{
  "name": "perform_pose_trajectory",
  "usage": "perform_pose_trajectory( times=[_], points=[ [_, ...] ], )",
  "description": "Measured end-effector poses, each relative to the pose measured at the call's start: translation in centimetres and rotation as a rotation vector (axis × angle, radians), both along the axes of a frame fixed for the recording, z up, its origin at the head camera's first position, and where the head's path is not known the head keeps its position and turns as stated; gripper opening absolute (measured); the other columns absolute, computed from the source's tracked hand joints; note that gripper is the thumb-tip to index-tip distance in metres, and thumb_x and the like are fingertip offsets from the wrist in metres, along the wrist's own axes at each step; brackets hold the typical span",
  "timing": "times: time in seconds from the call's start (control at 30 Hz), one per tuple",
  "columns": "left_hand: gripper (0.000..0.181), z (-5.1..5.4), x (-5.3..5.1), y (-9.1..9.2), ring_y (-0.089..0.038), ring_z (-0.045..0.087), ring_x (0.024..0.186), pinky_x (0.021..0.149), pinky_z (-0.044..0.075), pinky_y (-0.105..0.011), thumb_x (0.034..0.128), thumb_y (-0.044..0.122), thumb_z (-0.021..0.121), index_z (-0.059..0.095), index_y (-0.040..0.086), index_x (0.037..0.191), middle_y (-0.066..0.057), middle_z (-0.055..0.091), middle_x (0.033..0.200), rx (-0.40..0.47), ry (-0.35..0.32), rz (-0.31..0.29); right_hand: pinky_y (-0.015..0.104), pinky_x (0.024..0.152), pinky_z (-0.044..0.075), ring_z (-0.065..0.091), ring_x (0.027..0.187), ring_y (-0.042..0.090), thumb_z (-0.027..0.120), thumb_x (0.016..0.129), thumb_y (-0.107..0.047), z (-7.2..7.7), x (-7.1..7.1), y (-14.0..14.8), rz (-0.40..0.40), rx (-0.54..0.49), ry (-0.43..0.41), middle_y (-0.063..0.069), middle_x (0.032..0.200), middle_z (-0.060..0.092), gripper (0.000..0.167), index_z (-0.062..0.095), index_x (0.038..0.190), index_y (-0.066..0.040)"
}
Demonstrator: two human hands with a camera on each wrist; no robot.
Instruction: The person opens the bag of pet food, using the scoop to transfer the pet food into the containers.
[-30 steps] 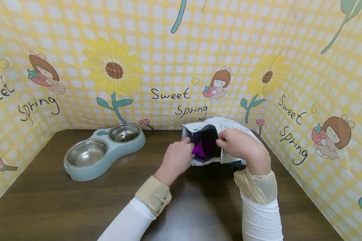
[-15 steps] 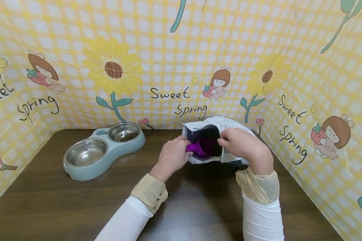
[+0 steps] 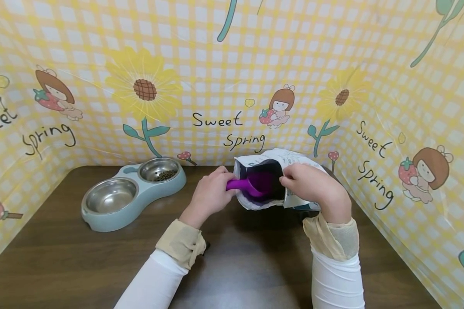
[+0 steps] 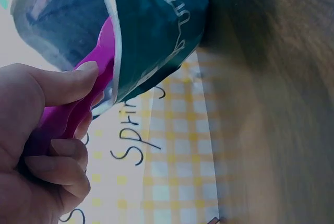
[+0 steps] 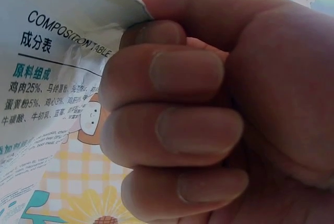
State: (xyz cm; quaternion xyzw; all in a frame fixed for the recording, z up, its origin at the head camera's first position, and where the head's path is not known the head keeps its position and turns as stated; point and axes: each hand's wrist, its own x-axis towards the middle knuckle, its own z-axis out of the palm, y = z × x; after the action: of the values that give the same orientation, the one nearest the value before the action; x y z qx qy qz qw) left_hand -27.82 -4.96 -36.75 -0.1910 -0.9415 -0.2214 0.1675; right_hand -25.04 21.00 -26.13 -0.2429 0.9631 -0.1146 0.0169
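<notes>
A purple scoop [image 3: 242, 185] lies partly inside the mouth of a white and teal pet food bag [image 3: 297, 159]. My left hand [image 3: 212, 192] grips its handle, thumb along the top and fingers curled beneath, as the left wrist view shows with the scoop handle [image 4: 78, 98]. The bag's dark inside hides part of the scoop's bowl, and I cannot tell what it holds. My right hand [image 3: 313, 186] pinches the edge of the bag's opening, keeping it spread. In the right wrist view the bag's printed panel [image 5: 57, 62] meets the thumb and bent forefinger.
On the left of the brown table [image 3: 100, 266] stands a light blue double pet bowl [image 3: 139, 201]. Its rear steel bowl [image 3: 158, 165] contains some brown kibble; the front steel bowl [image 3: 112, 195] shows bare metal. A yellow checked cloth [image 3: 216, 77] encloses the back and sides.
My left hand has drawn back to the left, pulling the scoop's handle out past the bag's mouth. My right hand keeps its hold on the bag's edge, almost unmoved.
</notes>
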Motion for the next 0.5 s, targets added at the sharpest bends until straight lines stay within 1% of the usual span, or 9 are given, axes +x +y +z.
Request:
perform_pose_trajectory(
  times=[0.13, 0.23, 0.33, 0.43, 0.5],
  points=[
    [0.021, 0.3, -0.1, -0.7, -0.023, 0.067, 0.083, 0.077, 0.057, -0.045, 0.096, 0.031, 0.084, 0.08, 0.017, 0.112, -0.002, 0.069, 0.103, 0.001, -0.011, 0.004, 0.031, 0.069, 0.039, 0.041, 0.064, 0.014, 0.053, 0.109, -0.016, 0.0, 0.0, 0.1, -0.007, 0.0, -0.005, -0.005, 0.066, 0.037, 0.042, 0.046, 0.068, -0.016],
    [0.022, 0.4, -0.1, -1.2, -0.023, 0.067, 0.084, 0.078, 0.055, -0.046, 0.0969, 0.033, 0.083, 0.078, 0.018, 0.112, -0.001, 0.068, 0.101, -0.015, -0.016, 0.009, 0.031, 0.069, 0.039, 0.042, 0.064, 0.014, 0.054, 0.109, -0.016, 0.0, 0.0, 0.2, -0.012, -0.005, -0.011, -0.004, 0.066, 0.038, 0.041, 0.047, 0.069, -0.015],
    [0.021, 0.5, -0.2, -1.7, -0.022, 0.064, 0.084, 0.078, 0.053, -0.045, 0.0995, 0.034, 0.079, 0.075, 0.02, 0.113, 0.0, 0.067, 0.098, -0.038, -0.032, -0.004, 0.031, 0.068, 0.039, 0.042, 0.064, 0.014, 0.054, 0.109, -0.017, 0.0, 0.1, 0.3, -0.007, -0.014, -0.008, -0.004, 0.066, 0.038, 0.041, 0.048, 0.069, -0.015],
    [0.019, 0.5, -0.4, -2.2, -0.021, 0.061, 0.083, 0.076, 0.049, -0.041, 0.1027, 0.035, 0.075, 0.07, 0.021, 0.115, 0.001, 0.066, 0.095, -0.057, -0.065, -0.029, 0.031, 0.068, 0.039, 0.042, 0.063, 0.014, 0.055, 0.11, -0.018, 0.1, 0.1, 0.3, 0.001, -0.024, -0.005, -0.005, 0.066, 0.038, 0.041, 0.048, 0.069, -0.015],
    [0.019, 0.5, -0.5, -2.6, -0.021, 0.059, 0.079, 0.073, 0.047, -0.038, 0.1044, 0.035, 0.073, 0.068, 0.022, 0.117, 0.001, 0.066, 0.091, -0.055, -0.106, -0.041, 0.031, 0.067, 0.039, 0.041, 0.063, 0.014, 0.055, 0.11, -0.019, 0.1, 0.1, 0.4, 0.01, -0.03, -0.003, -0.005, 0.066, 0.038, 0.041, 0.048, 0.069, -0.015]
  ],
)
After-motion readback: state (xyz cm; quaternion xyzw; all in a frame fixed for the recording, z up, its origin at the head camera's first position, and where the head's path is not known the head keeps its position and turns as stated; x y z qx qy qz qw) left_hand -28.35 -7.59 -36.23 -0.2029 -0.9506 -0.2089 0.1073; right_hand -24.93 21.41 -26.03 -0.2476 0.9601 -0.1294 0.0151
